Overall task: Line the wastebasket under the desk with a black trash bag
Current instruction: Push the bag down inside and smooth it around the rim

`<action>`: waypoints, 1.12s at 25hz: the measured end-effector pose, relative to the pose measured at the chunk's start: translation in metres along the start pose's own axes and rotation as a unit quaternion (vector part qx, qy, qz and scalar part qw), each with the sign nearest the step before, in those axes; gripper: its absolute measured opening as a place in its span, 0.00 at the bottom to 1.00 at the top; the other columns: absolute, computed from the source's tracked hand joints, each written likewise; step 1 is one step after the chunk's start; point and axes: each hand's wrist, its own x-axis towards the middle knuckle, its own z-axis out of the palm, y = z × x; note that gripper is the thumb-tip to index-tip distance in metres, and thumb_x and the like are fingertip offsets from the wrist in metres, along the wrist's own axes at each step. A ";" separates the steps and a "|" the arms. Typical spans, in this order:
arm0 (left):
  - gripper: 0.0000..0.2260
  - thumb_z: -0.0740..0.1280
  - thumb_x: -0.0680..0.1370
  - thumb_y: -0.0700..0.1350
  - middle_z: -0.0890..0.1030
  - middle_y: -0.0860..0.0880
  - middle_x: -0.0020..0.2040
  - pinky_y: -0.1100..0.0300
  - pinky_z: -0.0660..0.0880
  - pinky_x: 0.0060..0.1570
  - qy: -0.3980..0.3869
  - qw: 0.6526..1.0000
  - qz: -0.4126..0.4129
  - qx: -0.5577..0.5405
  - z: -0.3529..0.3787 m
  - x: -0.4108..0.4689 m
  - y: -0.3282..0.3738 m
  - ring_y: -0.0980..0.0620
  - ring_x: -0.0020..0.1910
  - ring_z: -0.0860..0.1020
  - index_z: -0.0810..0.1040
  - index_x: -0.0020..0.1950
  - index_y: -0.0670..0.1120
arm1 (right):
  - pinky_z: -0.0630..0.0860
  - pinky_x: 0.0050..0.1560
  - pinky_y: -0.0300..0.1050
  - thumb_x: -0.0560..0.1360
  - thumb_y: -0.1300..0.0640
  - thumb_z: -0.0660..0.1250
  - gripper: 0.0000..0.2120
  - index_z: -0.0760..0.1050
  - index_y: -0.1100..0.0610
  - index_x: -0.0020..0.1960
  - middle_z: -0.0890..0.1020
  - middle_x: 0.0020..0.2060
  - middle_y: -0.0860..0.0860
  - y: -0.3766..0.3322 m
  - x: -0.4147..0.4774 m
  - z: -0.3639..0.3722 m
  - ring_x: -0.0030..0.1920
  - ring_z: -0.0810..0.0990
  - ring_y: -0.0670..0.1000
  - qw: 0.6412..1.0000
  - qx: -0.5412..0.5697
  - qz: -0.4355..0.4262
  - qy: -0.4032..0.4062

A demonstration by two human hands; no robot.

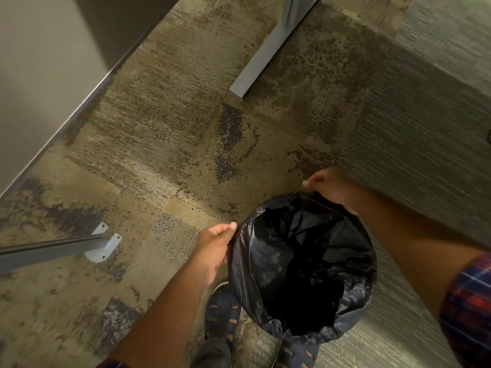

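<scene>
Head view: two hands, one black trash bag

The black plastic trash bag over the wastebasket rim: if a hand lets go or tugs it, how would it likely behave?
The thin, black plastic trash bag looks floppy: it crumples and sags inside the basket. Its glossy wrinkled film seems light and probably slippery, so the left hand and right hand pinch its folded edge. Released, the loosely gathered rim might slide inward.

Glossy black plastic trash bag near right, mottled tan-and-dark-brown speckled carpet all over, plain grey metal desk foot far off, red-and-navy plaid sleeve on the right, navy sandals with brown strap bits nearest.
</scene>
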 end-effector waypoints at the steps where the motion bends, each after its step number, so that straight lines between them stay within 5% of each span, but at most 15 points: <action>1: 0.15 0.67 0.85 0.53 0.90 0.42 0.52 0.54 0.81 0.42 -0.009 1.000 -0.007 -0.010 -0.006 -0.005 -0.004 0.47 0.44 0.85 0.86 0.58 0.44 | 0.76 0.50 0.48 0.82 0.47 0.70 0.14 0.86 0.55 0.45 0.87 0.49 0.57 0.008 -0.006 -0.003 0.50 0.84 0.57 0.999 0.038 0.002 0.014; 4: 0.21 0.64 0.84 0.60 0.90 0.42 0.51 0.50 0.82 0.46 -0.070 0.996 -0.054 0.003 -0.025 -0.027 -0.019 0.45 0.47 0.86 0.86 0.57 0.45 | 0.78 0.53 0.53 0.79 0.40 0.71 0.19 0.87 0.56 0.46 0.88 0.48 0.60 0.037 -0.028 -0.018 0.49 0.87 0.60 0.987 0.145 0.075 0.006; 7: 0.15 0.69 0.80 0.52 0.89 0.41 0.52 0.44 0.81 0.55 -0.116 0.989 -0.080 -0.054 -0.029 -0.045 -0.039 0.43 0.51 0.86 0.85 0.60 0.42 | 0.79 0.54 0.55 0.79 0.47 0.72 0.14 0.84 0.59 0.48 0.88 0.49 0.62 0.063 -0.044 -0.025 0.46 0.88 0.60 0.964 0.237 0.105 -0.052; 11: 0.12 0.67 0.83 0.43 0.88 0.42 0.49 0.49 0.82 0.49 -0.063 0.986 -0.049 -0.147 -0.018 -0.038 -0.045 0.46 0.47 0.86 0.82 0.62 0.39 | 0.83 0.54 0.57 0.81 0.51 0.70 0.09 0.83 0.55 0.46 0.89 0.46 0.60 0.071 -0.039 -0.020 0.43 0.89 0.59 0.936 0.322 0.126 -0.061; 16: 0.11 0.63 0.87 0.43 0.91 0.41 0.48 0.56 0.84 0.36 0.002 0.995 -0.032 -0.095 -0.002 -0.023 -0.031 0.48 0.41 0.89 0.86 0.55 0.44 | 0.87 0.43 0.60 0.84 0.60 0.63 0.12 0.84 0.62 0.50 0.89 0.46 0.64 0.086 -0.032 -0.009 0.40 0.90 0.62 0.939 0.274 0.196 -0.065; 18: 0.10 0.65 0.87 0.47 0.91 0.43 0.48 0.57 0.83 0.39 0.041 0.996 -0.006 -0.074 0.004 -0.026 -0.026 0.49 0.44 0.89 0.86 0.53 0.47 | 0.84 0.52 0.60 0.84 0.58 0.65 0.12 0.82 0.62 0.47 0.88 0.46 0.65 0.092 -0.035 -0.005 0.44 0.87 0.62 0.956 0.235 0.177 0.010; 20: 0.06 0.67 0.85 0.50 0.88 0.49 0.50 0.61 0.79 0.42 0.141 0.987 0.065 0.029 0.005 -0.034 -0.025 0.52 0.49 0.86 0.83 0.54 0.51 | 0.79 0.54 0.57 0.82 0.54 0.67 0.12 0.81 0.60 0.46 0.85 0.45 0.63 0.094 -0.041 -0.005 0.47 0.83 0.60 0.966 0.132 0.074 0.211; 23: 0.05 0.67 0.84 0.49 0.83 0.50 0.54 0.68 0.75 0.35 0.280 0.929 0.181 0.161 0.004 -0.060 -0.031 0.55 0.48 0.82 0.80 0.58 0.52 | 0.77 0.46 0.46 0.81 0.54 0.64 0.09 0.80 0.57 0.47 0.83 0.42 0.55 0.072 -0.081 0.018 0.44 0.79 0.52 0.898 0.045 -0.127 0.419; 26: 0.12 0.66 0.84 0.51 0.83 0.50 0.60 0.71 0.74 0.33 0.261 0.927 0.171 0.209 0.018 -0.090 -0.046 0.59 0.47 0.81 0.80 0.66 0.49 | 0.70 0.44 0.37 0.80 0.53 0.61 0.09 0.80 0.52 0.49 0.83 0.41 0.50 0.052 -0.114 0.084 0.43 0.78 0.45 0.931 0.056 -0.180 0.313; 28: 0.19 0.65 0.85 0.52 0.82 0.52 0.67 0.68 0.75 0.47 0.206 0.949 0.128 0.203 0.029 -0.102 -0.051 0.58 0.55 0.81 0.76 0.76 0.50 | 0.73 0.60 0.41 0.85 0.48 0.59 0.17 0.80 0.55 0.64 0.86 0.58 0.56 0.039 -0.118 0.132 0.60 0.83 0.53 0.977 0.105 -0.071 0.172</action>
